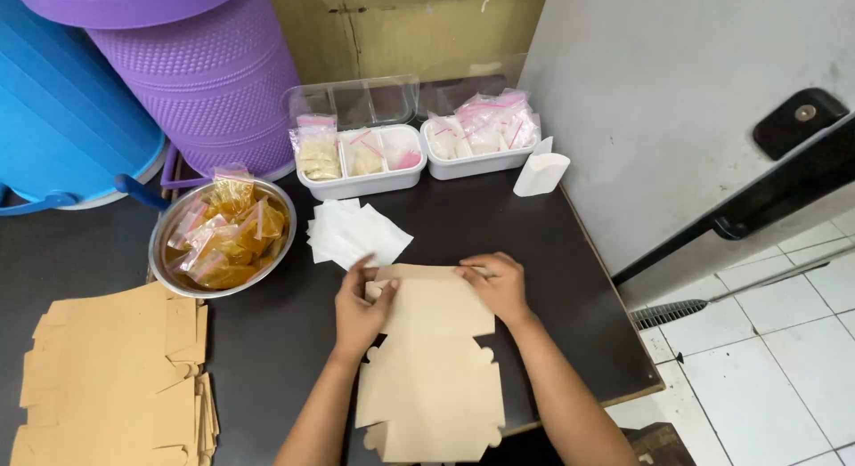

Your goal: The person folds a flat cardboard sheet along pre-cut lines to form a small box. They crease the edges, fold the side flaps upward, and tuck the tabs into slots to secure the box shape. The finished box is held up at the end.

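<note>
On the dark table (499,243), at its far left corner, stand the biggest things: a blue drum (62,101) and a purple ribbed drum (205,74) beside it. At the near left lies a stack of flat brown cardboard blanks (107,386). In the middle near edge lies one flat cardboard box blank (432,377), its far flap folded up and over; both hands work on that flap. The left hand (361,310) pinches the flap's left corner between thumb and fingers, and the right hand (497,283) presses on its right corner, fingers curled over the edge, though whether it truly grips or only holds it down is hard to tell from here. Left of the hands sits a steel bowl (165,252) filled with small bags of amber liquid (232,230). Behind stand two white trays (356,186) holding little zip bags with pink seals. Between trays and blank lies a loose pile of white paper sachets (356,233). A small white folded carton (541,172) stands at the right.
</note>
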